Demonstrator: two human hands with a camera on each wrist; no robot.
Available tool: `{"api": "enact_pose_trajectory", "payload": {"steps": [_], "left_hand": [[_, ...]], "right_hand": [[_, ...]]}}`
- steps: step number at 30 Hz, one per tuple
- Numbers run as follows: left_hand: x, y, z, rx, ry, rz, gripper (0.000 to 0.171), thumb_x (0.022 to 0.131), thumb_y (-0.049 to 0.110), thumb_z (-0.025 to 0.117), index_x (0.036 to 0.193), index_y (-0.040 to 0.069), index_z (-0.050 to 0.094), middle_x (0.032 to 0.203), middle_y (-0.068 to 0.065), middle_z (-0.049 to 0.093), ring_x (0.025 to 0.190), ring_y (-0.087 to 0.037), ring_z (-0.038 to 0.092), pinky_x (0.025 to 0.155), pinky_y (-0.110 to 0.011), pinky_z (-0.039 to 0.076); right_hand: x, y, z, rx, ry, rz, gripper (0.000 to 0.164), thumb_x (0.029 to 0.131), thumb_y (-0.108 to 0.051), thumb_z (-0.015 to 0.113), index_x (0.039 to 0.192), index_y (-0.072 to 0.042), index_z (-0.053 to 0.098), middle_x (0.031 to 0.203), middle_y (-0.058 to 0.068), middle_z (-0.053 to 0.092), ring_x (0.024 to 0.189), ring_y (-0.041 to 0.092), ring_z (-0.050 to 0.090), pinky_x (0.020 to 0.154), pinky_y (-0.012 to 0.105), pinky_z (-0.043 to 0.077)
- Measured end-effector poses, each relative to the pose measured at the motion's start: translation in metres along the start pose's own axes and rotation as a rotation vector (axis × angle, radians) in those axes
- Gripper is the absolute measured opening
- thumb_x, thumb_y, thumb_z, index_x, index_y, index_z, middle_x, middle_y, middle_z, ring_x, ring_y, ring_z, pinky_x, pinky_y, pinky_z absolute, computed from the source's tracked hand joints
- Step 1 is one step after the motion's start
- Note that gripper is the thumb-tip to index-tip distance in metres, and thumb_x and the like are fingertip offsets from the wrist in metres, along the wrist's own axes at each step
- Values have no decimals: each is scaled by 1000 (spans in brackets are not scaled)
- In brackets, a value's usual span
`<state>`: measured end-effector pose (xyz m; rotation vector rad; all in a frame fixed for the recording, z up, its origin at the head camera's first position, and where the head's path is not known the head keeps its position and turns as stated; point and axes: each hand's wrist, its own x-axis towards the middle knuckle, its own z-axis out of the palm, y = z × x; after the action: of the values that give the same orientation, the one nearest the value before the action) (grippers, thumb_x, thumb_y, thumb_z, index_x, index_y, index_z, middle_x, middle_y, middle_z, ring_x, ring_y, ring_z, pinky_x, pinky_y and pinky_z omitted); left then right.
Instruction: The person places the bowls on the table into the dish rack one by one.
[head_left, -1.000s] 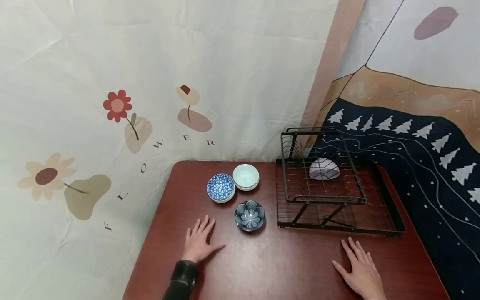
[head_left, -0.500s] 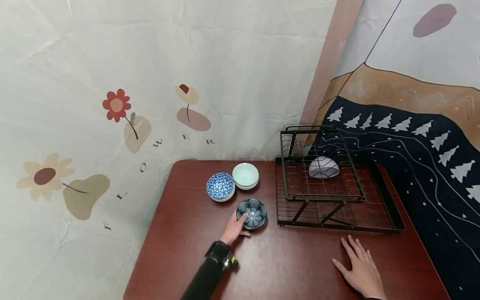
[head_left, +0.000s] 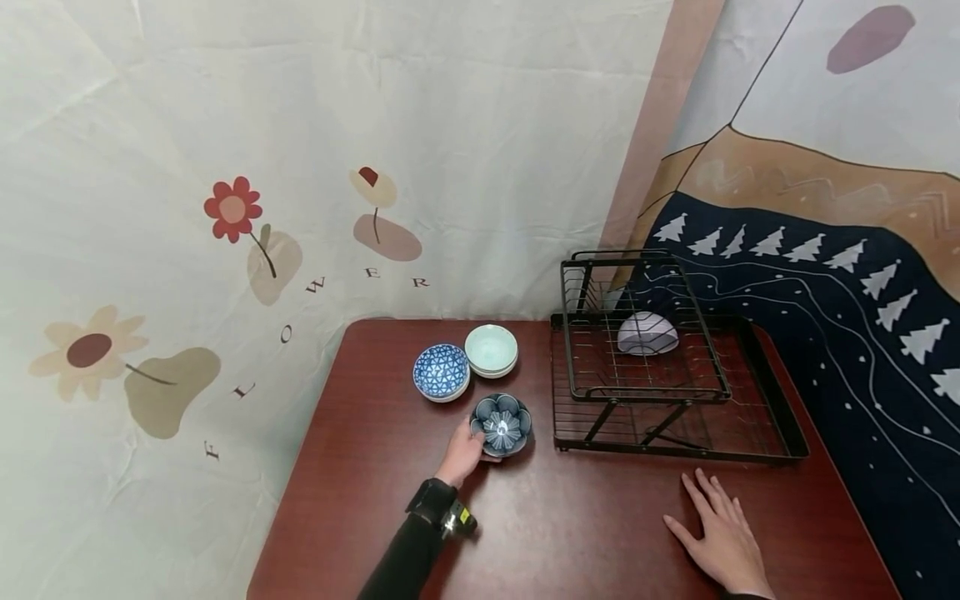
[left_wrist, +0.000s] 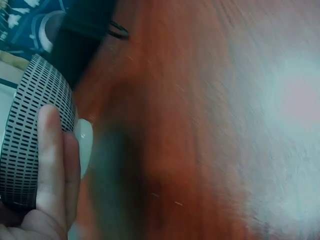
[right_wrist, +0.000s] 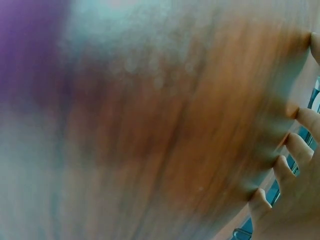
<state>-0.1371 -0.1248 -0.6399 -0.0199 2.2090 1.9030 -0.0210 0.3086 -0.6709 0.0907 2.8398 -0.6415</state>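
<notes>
My left hand point(head_left: 462, 454) grips the near left edge of a dark blue bowl point(head_left: 502, 427) with a flower pattern inside, thumb over the rim. In the left wrist view the fingers point(left_wrist: 51, 160) lie along the outside of a bowl point(left_wrist: 30, 120) with black dashes on white; its pale foot shows beside them. Whether the bowl is off the table I cannot tell. My right hand point(head_left: 720, 533) rests on the table in front of the dish rack, fingers spread; its fingertips point(right_wrist: 300, 150) touch the wood in the right wrist view.
Behind the held bowl stand a blue-and-white patterned bowl point(head_left: 441, 372) and pale green bowls point(head_left: 491, 350), both seemingly stacked. To the right is a black two-tier wire dish rack point(head_left: 645, 396) with a white bowl point(head_left: 648, 335) tilted in it. Curtains point(head_left: 480, 167) hang behind the reddish-brown table point(head_left: 570, 533).
My left hand has moved right from the bare table to the dark blue bowl and taken hold of its edge. The bowl has shifted slightly. The right hand stays in place.
</notes>
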Motion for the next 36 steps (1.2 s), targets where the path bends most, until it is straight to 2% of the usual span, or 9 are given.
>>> {"api": "enact_pose_trajectory", "payload": {"steps": [6, 11, 18, 19, 24, 29, 32, 35, 36], "left_hand": [[-20, 28, 0, 118, 7, -9, 60, 104, -4, 45, 161, -19, 34, 161, -44, 42, 139, -60, 56, 107, -68, 57], [-32, 35, 0, 179, 6, 17, 58, 102, -5, 50, 157, -19, 41, 158, -42, 48, 146, -58, 51, 118, -69, 49], [-17, -25, 1, 339, 39, 144, 55, 103, 7, 57, 157, 0, 56, 158, -22, 61, 151, -31, 55, 128, -47, 44], [-17, -23, 2, 329, 23, 134, 58, 103, 7, 57, 159, -5, 52, 161, -27, 56, 155, -41, 50, 131, -55, 40], [-20, -35, 9, 335, 12, 182, 59, 106, 14, 55, 160, -8, 48, 163, -37, 49, 155, -49, 48, 129, -54, 43], [-16, -61, 18, 286, -58, 176, 53, 105, 8, 56, 157, 4, 55, 148, -20, 64, 135, -24, 64, 98, -31, 65], [-12, -72, 26, 240, -88, 138, 52, 104, 5, 57, 155, 12, 59, 141, -10, 66, 126, -17, 66, 88, -29, 67], [-12, -74, 37, 259, -104, 152, 51, 103, 5, 58, 152, 17, 62, 139, -5, 68, 126, -14, 67, 93, -27, 65], [-18, -63, 41, 307, -117, 187, 51, 102, 3, 58, 152, 13, 61, 139, -7, 68, 126, -16, 68, 99, -29, 64]], "right_hand": [[0, 0, 0, 0, 3, 3, 99, 102, -61, 71, 166, 7, 39, 172, 41, 27, 159, 63, 23, 126, 82, 17], [-1, 0, 2, 10, 25, -8, 97, 102, -61, 71, 165, 7, 41, 171, 41, 29, 159, 63, 24, 126, 82, 18], [2, 1, 2, 40, 8, 4, 99, 101, -61, 71, 166, 7, 39, 172, 42, 27, 160, 63, 21, 127, 82, 15], [4, 0, 2, 42, 3, 11, 99, 102, -62, 71, 166, 7, 39, 172, 42, 26, 160, 64, 20, 127, 83, 14], [4, -26, -2, 109, 8, 64, 85, 108, -56, 65, 165, 3, 44, 168, 41, 36, 157, 63, 32, 124, 80, 28], [-4, -85, 0, 463, 134, 12, 48, 111, -30, 68, 150, 0, 64, 135, 27, 75, 120, 32, 76, 103, 50, 63], [-2, -117, 8, 770, 116, -73, 39, 115, -21, 61, 145, 3, 65, 127, 26, 77, 101, 12, 78, 84, 32, 67], [6, -135, 20, 1026, 4, -198, 44, 120, -24, 45, 151, 6, 56, 131, 30, 71, 94, 13, 78, 74, 37, 68], [9, -139, 24, 1088, -46, -221, 48, 121, -28, 42, 154, 5, 52, 135, 31, 67, 94, 17, 77, 72, 41, 68]]}}
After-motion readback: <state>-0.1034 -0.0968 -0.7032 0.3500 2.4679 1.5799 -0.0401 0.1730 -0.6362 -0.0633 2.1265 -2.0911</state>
